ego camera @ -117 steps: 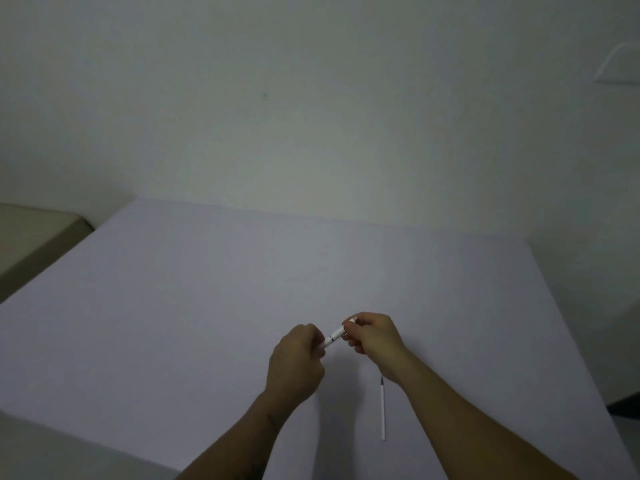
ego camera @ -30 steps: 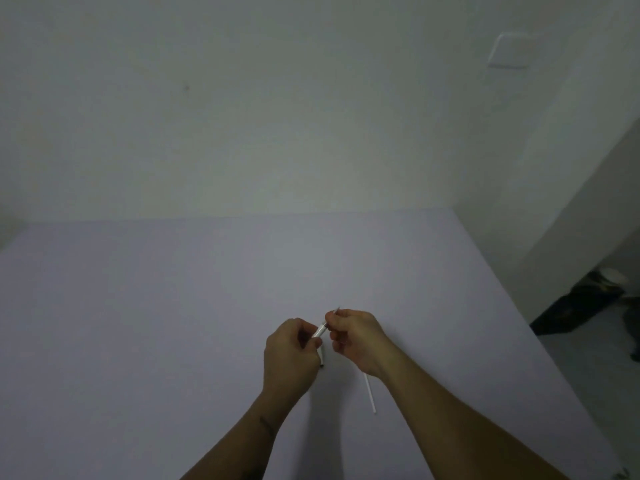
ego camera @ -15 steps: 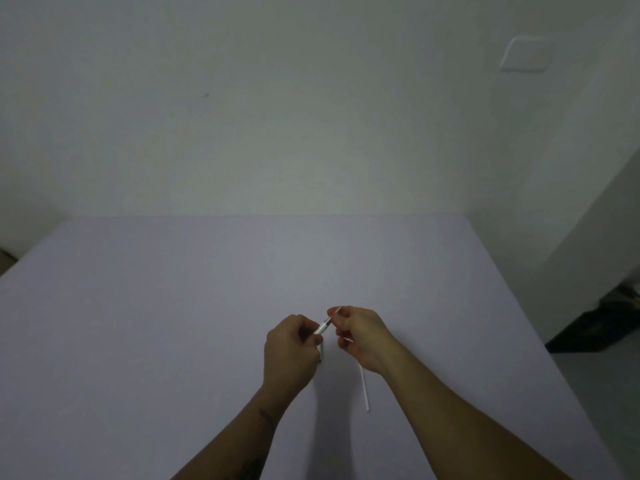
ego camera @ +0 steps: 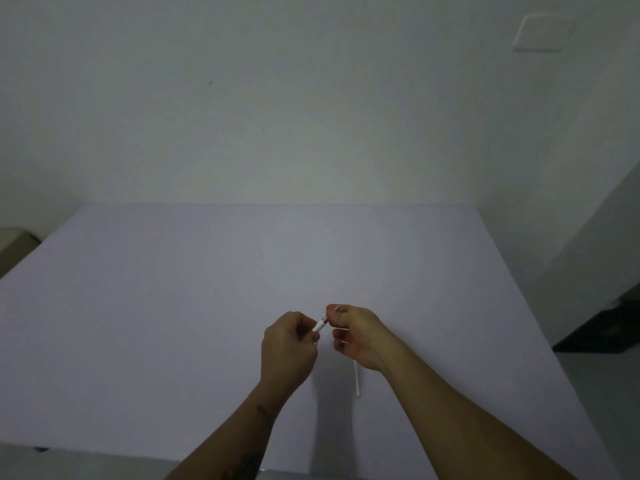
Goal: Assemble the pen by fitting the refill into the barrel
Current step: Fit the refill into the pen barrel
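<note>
Both hands meet over the near middle of the pale violet table (ego camera: 173, 306). My left hand (ego camera: 289, 348) is closed around the white pen barrel (ego camera: 319, 326), of which only a short stretch shows between the hands. My right hand (ego camera: 358, 336) pinches the far end of that same piece with thumb and fingertips. A thin white refill (ego camera: 356, 379) lies on the table just under my right wrist, its upper part hidden by the hand. Whether the piece in my hands is one part or two I cannot tell.
A plain wall rises behind the table, with a white wall plate (ego camera: 542, 32) at the upper right. A dark object (ego camera: 602, 332) sits on the floor past the table's right edge. A beige surface (ego camera: 14, 244) shows at the far left.
The view has drifted slightly. Both hands stay together on the pen piece, with only small finger shifts. The refill still lies on the table.
</note>
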### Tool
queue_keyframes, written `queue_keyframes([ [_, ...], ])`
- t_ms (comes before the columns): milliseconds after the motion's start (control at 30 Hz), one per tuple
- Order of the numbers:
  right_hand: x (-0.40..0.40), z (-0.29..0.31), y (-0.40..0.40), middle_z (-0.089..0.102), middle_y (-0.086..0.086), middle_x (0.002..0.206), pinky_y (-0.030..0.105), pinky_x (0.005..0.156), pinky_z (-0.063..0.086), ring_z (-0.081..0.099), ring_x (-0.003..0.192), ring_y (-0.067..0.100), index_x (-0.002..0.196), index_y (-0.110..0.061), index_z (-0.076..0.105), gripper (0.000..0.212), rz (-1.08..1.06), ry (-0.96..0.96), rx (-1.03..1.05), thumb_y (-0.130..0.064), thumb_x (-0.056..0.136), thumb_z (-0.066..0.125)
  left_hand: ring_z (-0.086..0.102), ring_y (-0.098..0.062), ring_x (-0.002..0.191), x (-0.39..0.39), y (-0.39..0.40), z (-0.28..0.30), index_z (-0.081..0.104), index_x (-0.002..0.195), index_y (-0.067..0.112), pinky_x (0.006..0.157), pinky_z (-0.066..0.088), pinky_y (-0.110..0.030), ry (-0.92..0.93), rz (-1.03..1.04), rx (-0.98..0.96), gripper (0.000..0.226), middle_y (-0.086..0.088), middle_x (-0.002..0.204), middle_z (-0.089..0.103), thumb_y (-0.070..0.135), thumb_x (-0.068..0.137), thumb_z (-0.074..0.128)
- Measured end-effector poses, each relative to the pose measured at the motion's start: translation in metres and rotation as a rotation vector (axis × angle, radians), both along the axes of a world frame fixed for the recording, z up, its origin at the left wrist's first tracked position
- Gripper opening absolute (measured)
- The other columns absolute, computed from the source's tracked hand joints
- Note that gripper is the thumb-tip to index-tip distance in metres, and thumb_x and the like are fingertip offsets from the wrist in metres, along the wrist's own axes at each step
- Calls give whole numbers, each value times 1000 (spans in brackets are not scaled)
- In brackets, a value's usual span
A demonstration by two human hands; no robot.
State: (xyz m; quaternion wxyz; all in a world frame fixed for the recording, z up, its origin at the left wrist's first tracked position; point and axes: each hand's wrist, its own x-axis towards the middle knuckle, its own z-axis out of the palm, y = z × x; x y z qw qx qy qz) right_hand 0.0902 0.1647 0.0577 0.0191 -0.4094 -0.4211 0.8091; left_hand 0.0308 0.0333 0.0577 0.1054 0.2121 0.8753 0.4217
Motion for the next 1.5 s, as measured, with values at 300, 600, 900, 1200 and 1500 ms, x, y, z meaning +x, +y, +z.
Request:
queue_keyframes([
  [300, 5, 0, 11, 60, 9, 84, 28, 57, 50, 52, 69, 17, 102, -7, 74, 18, -55, 13, -31, -2, 95, 58, 64, -9, 73, 4, 8, 3, 70, 82, 16, 70, 57, -30, -4, 5, 12, 15, 4, 77, 68, 2, 80, 71],
  [600, -2, -2, 10, 59, 11, 87, 31, 63, 50, 52, 76, 21, 101, -6, 73, 17, -40, -2, 60, -3, 96, 57, 64, -8, 73, 0, 9, -2, 68, 81, 22, 67, 52, -22, -16, 21, -8, 18, 6, 77, 68, 4, 81, 71],
  [900, -7, -4, 5, 60, 11, 89, 30, 66, 52, 51, 81, 22, 100, -7, 72, 11, -6, -63, 77, -11, 91, 66, 64, -8, 71, -7, 5, -7, 65, 77, 27, 65, 50, -20, -25, 8, -25, 25, 10, 74, 67, 3, 81, 71],
  [1200, -22, -3, -16, 57, 10, 82, 29, 61, 49, 50, 67, 18, 100, -7, 72, 13, 27, -59, 48, -6, 92, 61, 64, -8, 70, -32, -14, -13, 65, 74, 30, 65, 53, -24, -61, -9, -13, 28, 11, 73, 67, 3, 80, 72],
  [1500, -47, -6, -44, 60, 8, 78, 31, 61, 50, 52, 70, 20, 101, -10, 74, 18, -32, -97, 270, -5, 92, 60, 64, -9, 71, -62, -32, -16, 68, 79, 22, 66, 55, -27, -105, -67, 90, 17, 7, 75, 67, 6, 79, 73],
])
